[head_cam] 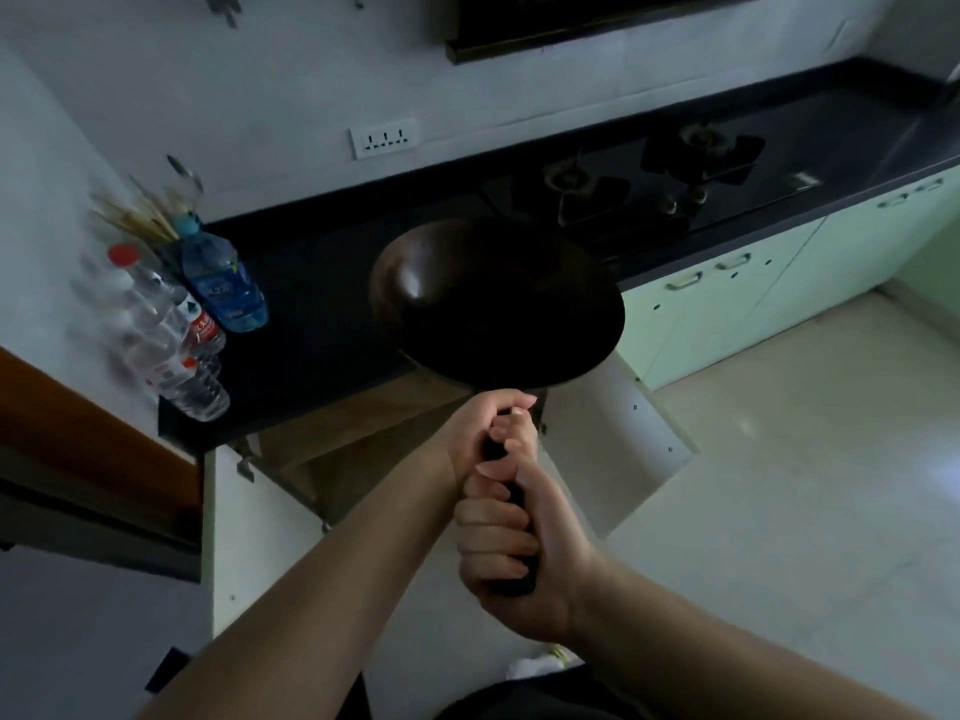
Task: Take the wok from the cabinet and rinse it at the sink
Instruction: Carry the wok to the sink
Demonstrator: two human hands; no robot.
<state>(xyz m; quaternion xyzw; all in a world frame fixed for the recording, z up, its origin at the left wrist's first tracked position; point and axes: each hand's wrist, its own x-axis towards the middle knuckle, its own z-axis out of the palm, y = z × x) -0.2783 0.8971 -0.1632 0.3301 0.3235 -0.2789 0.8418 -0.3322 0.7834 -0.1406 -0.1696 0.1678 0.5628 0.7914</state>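
Note:
A dark round wok (493, 304) hangs in the air at the middle of the view, over the edge of the black counter (311, 304). Both hands grip its dark handle. My left hand (493, 433) holds the part nearer the bowl, and my right hand (519, 553) is wrapped round the handle's end. Below the wok stands the open cabinet (363, 449), with both of its white doors swung outward. No sink is in view.
Several plastic bottles (197, 324) and a holder of chopsticks (135, 220) stand at the counter's left end. A black two-burner gas stove (649, 184) is set into the counter on the right. Pale green cabinet doors (753, 293) and a light tiled floor (805, 485) lie to the right.

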